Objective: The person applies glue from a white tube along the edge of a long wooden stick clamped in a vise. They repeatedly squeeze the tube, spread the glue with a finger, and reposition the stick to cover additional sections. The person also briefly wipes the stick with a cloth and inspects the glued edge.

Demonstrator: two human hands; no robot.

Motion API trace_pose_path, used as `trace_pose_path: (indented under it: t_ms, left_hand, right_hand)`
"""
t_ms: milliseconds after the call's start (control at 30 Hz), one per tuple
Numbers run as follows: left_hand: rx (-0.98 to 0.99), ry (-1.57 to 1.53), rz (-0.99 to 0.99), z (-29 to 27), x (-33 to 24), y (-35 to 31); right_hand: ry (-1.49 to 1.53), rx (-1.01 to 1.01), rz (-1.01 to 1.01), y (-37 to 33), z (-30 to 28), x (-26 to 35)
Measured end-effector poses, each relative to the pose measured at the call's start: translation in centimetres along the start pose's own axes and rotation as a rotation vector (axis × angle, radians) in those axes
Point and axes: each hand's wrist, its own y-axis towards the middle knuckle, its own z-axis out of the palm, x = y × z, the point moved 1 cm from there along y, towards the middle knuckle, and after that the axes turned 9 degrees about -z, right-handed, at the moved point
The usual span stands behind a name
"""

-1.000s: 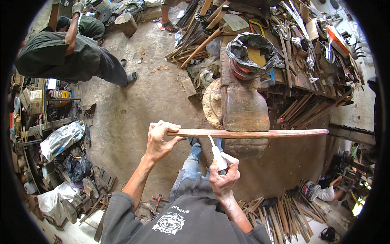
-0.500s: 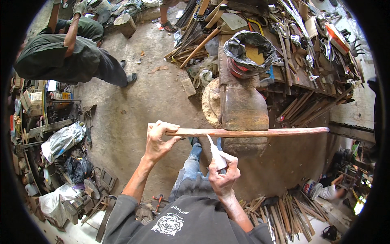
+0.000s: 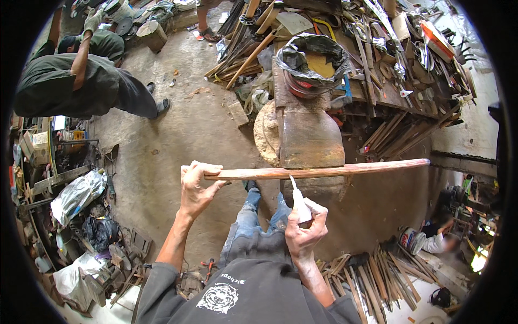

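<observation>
A long, thin reddish-brown wooden strip (image 3: 318,171) lies crosswise before me, its middle over a worn wooden block (image 3: 311,139). My left hand (image 3: 197,189) pinches the strip's left end between thumb and fingers. In my right hand (image 3: 306,229) is a small white squeeze bottle (image 3: 300,208) with a long narrow nozzle. The fingers are closed around the bottle, and its tip meets or nearly meets the strip's near edge, left of the block. Whether anything flows from the tip is too small to see.
Beyond the block stands a bucket (image 3: 310,67) lined with a black bag. Wood pieces and tools crowd the bench (image 3: 377,97) at far right. Several wooden strips (image 3: 372,281) lie at near right. Another person (image 3: 81,81) bends over at far left; plastic-wrapped clutter (image 3: 78,197) lines the left side.
The nozzle tip has moved rightward along the strip, nearer the block. The strip's right end now tilts slightly farther away. The whole view has shifted a little.
</observation>
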Motion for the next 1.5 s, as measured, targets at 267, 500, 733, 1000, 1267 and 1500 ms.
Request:
trace_pose_path:
  t_ms: [267, 500, 733, 1000, 1267, 1500]
  left_hand:
    - [-0.01, -0.027, 0.012, 0.3, 0.1, -0.1]
    - [-0.009, -0.032, -0.011, 0.4, 0.1, -0.3]
    - [-0.027, -0.029, 0.007, 0.6, -0.1, -0.3]
    - [-0.043, -0.042, 0.006, 0.7, -0.1, -0.4]
    - [-0.037, -0.018, 0.033, 0.4, 0.1, -0.3]
    - [-0.054, -0.143, -0.168, 1.0, 0.9, -1.0]
  right_hand:
    - [-0.072, -0.073, 0.008, 0.6, -1.6, -1.1]
    - [-0.107, -0.133, 0.023, 1.2, -2.6, -1.7]
    - [-0.145, -0.21, 0.056, 2.0, -3.7, -3.2]
    - [-0.186, -0.298, 0.105, 3.2, -5.6, -3.9]
    - [-0.085, -0.084, 0.042, 0.8, -2.0, -2.0]
    - [0.057, 0.12, -0.083, -1.1, 1.6, 0.1]
